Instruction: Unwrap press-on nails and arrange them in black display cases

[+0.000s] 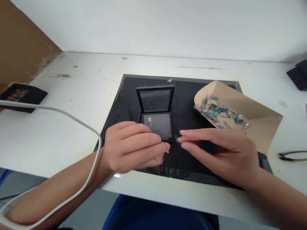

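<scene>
My left hand point(135, 147) is closed, fingers curled and thumb pressed in, just in front of an open black case point(170, 126). A tiny pale bit point(167, 152) shows by its thumb tip; what the fingers hold is hidden. My right hand point(223, 151) pinches a small green translucent piece point(177, 138) between thumb and fingertips, beside the case's right front corner. The case has a see-through lid standing up, and on its grey pad lie a few small shiny bits point(150, 120). Part of the case is behind my left hand.
A tan paper envelope point(257, 116) at right holds several small clear, green and pink pieces. A dark mat point(184, 105) lies under everything. Tweezers-like tool point(291, 159) at far right, black boxes point(35, 94) at both sides. A white cable point(72, 118) crosses my left forearm.
</scene>
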`<state>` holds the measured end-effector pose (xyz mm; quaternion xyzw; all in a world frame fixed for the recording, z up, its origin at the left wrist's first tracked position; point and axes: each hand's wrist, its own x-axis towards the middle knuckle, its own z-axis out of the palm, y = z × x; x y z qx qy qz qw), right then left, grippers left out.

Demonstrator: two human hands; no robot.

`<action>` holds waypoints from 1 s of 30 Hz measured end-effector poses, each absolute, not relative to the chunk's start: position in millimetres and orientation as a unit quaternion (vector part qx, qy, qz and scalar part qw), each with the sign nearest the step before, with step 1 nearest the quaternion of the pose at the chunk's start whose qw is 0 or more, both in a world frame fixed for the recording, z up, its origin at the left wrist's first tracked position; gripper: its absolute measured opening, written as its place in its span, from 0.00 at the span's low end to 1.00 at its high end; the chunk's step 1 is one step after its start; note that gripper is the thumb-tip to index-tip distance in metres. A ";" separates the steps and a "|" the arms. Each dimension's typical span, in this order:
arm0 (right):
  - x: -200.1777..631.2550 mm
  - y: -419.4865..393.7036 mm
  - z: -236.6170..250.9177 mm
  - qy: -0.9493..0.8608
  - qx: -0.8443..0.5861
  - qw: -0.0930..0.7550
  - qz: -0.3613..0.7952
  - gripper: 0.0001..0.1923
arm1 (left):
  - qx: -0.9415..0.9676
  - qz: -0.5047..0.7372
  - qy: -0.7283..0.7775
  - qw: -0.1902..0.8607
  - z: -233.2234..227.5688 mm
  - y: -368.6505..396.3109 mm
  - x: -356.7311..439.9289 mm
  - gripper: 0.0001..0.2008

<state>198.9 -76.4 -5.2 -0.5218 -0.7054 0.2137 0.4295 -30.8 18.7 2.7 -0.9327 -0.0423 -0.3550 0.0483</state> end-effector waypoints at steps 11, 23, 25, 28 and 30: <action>280.1 -56.9 10.6 -0.623 -0.710 0.320 -0.072 0.10 | -0.893 -0.427 -0.116 -0.082 -11.6 23.1 -28.5 0.08; 301.1 -34.8 -5.9 -0.636 -0.764 0.076 0.079 0.22 | -0.910 -0.400 -0.098 -0.050 -2.5 17.0 -33.2 0.09; 299.4 -33.0 -7.6 -0.677 -0.729 0.058 0.080 0.25 | -0.908 -0.403 -0.113 -0.031 3.3 18.9 -35.1 0.07; 297.2 -31.5 -9.1 -0.702 -0.709 0.007 0.071 0.28 | -0.905 -0.409 -0.116 -0.026 11.7 21.8 -37.5 0.05; 296.4 -31.4 -8.8 -0.697 -0.714 -0.006 0.062 0.26 | -0.911 -0.396 -0.113 -0.023 14.5 23.2 -39.0 0.06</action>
